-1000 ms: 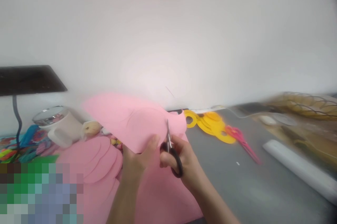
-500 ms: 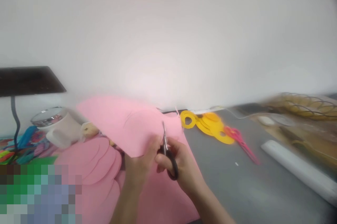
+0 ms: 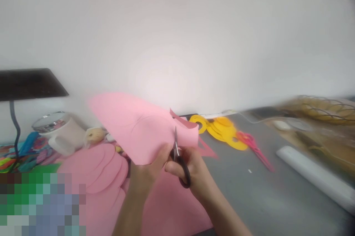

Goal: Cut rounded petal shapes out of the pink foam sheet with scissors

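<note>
My right hand (image 3: 191, 171) is closed round the black handles of a pair of scissors (image 3: 175, 147), whose blades point up against a sheet of pink paper (image 3: 149, 132). A curved outline is drawn on that sheet. Its right part curls away beside the blades. My left hand (image 3: 155, 164) grips the sheet's lower edge, thumb on top; its other fingers are hidden beneath. Under my forearms lies another pink sheet (image 3: 172, 206). To the left are several overlapping rounded pink cutouts (image 3: 94, 165).
Yellow paper cutouts (image 3: 224, 132) and pink-handled scissors (image 3: 256, 151) lie on the grey table (image 3: 249, 199). A white roll or bar (image 3: 310, 177) is at the right. On the left stand a white mug (image 3: 68, 132) and a dark panel (image 3: 30, 84) with a cable.
The held pink sheet has shifted slightly right and turned. Its right part now curls up more, with a strip standing out. My right hand and the scissors have moved a little right.
</note>
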`<state>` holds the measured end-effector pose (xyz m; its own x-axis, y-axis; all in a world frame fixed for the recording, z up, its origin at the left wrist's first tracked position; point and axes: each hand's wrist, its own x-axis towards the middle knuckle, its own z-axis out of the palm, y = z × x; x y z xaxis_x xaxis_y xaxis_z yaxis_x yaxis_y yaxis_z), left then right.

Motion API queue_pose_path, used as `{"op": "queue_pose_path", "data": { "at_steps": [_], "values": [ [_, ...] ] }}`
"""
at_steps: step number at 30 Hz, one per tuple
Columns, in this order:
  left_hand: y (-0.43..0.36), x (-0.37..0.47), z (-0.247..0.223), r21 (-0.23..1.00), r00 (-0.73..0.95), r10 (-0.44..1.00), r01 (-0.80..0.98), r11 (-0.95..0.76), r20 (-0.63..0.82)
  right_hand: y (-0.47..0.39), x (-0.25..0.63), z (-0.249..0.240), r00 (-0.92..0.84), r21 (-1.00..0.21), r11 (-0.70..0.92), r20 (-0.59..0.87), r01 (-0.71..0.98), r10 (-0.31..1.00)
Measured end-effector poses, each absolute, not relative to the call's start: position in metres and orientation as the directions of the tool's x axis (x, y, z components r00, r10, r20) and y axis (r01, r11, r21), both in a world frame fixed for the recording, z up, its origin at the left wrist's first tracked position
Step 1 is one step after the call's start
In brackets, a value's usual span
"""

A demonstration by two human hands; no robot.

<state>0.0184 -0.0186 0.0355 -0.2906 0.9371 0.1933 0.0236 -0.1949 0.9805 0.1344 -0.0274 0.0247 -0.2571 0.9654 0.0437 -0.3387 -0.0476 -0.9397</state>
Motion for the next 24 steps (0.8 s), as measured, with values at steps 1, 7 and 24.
{"op": "queue_pose_path", "data": {
  "at_steps": [1,7,24],
  "values": [
    [-0.018,0.018,0.035,0.978,-0.293,0.934,0.031,-0.205,0.205,-0.028,0.134,0.024,-0.257,-0.941,-0.046,0.044,-0.336,0.965],
    [-0.023,0.02,0.041,0.991,-0.282,0.95,0.01,-0.136,0.133,-0.028,0.133,0.025,-0.261,-0.947,-0.063,0.023,-0.316,0.965],
    [-0.018,0.015,0.034,0.983,-0.276,0.947,-0.032,-0.179,0.164,-0.028,0.131,0.026,-0.193,-0.959,-0.103,-0.052,-0.264,0.98]
  ]
}}
